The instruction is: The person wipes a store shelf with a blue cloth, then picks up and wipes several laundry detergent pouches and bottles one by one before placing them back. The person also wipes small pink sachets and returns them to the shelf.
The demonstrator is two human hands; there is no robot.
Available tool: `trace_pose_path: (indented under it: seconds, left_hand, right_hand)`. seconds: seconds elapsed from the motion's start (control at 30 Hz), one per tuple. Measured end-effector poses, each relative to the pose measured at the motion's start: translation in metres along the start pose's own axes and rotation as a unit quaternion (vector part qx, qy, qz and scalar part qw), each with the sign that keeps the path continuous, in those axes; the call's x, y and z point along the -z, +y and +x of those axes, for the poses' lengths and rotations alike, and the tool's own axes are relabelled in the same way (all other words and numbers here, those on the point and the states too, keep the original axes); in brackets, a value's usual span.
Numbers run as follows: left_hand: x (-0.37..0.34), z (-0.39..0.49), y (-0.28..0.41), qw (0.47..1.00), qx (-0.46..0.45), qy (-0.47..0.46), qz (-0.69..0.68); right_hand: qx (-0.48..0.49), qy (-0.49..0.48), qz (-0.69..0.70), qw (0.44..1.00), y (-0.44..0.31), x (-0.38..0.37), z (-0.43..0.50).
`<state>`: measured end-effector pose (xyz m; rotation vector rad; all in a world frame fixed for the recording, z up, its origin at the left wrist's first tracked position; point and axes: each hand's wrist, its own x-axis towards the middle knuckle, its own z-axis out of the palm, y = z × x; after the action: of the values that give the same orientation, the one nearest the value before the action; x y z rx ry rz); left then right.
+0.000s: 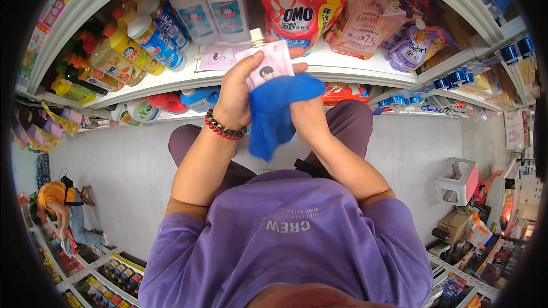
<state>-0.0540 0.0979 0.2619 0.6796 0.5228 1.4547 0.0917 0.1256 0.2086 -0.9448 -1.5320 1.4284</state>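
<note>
My left hand [234, 87] holds a small pink spouted pouch [278, 53] with a pale cap and a printed portrait. The thumb lies across its front, and fingertips show past its right side. A blue cloth [274, 111] is gripped in my right hand [309, 116]. It covers the pouch's lower part and hangs down between my wrists, slightly blurred. The cloth hides most of my right fingers. Just behind my left hand, a similar pink pouch [216, 57] lies flat on the white shelf [364, 68].
White bottles with teal caps [227, 8], a red OMO detergent pouch [295, 8] and a purple Comfort pouch [415, 47] stand on the shelf. Yellow and blue cleaner bottles [156, 42] crowd its left. A grey-and-pink stool [456, 182] is at right; another person [64, 205] bends at far left.
</note>
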Motion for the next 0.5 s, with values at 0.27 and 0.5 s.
trace_pose_path:
  seconds: [0.27, 0.5]
  left_hand:
    - [0.01, -0.008, -0.047, 0.988, 0.004, -0.04, -0.152]
    - [0.002, -0.034, -0.07, 0.989, 0.064, 0.052, -0.12]
  right_hand:
    - [0.368, 0.013, -0.256, 0.894, -0.02, -0.017, -0.002]
    - [0.342, 0.035, -0.25, 0.905, -0.012, 0.008, 0.058]
